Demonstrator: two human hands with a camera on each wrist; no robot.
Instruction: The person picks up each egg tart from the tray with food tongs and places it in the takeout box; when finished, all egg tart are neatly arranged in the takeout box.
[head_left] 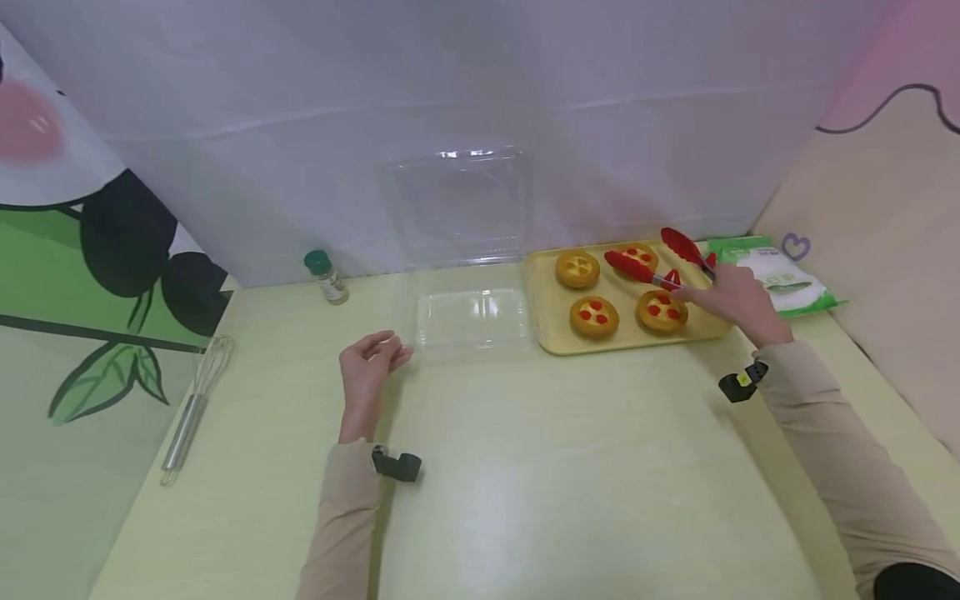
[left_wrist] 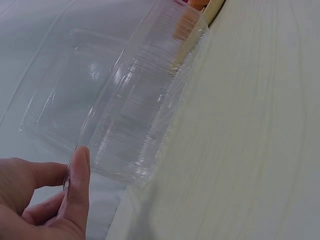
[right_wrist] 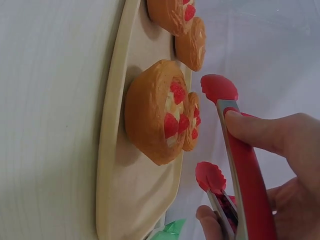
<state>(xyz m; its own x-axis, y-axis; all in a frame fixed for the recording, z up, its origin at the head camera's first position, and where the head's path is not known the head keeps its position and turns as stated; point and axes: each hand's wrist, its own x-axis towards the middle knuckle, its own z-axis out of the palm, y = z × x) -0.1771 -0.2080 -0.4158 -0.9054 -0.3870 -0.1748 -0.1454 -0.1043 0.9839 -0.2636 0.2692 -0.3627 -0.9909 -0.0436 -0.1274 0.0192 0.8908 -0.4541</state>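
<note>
My left hand [head_left: 369,367] pinches the near left edge of a clear plastic clamshell box [left_wrist: 145,110], between thumb and fingers. The box's lid [head_left: 461,208] stands raised against the back cloth. Over the yellow tray [head_left: 558,342], my right hand [head_left: 738,302] grips red-tipped tongs [right_wrist: 247,185]. Their two red ends are spread apart, with nothing between them. On the tray lie several round tarts; the near right tart [right_wrist: 155,112] has red pieces on top, and the tongs hang above and beyond it. One red tong end overlaps the far right tart [head_left: 637,254] in the head view.
A green-and-white bag [head_left: 787,279] lies at the tray's right. A green-capped shaker jar [head_left: 327,277] stands at the back left, and a whisk [head_left: 197,408] lies along the table's left edge. Cloth walls close off the back and sides.
</note>
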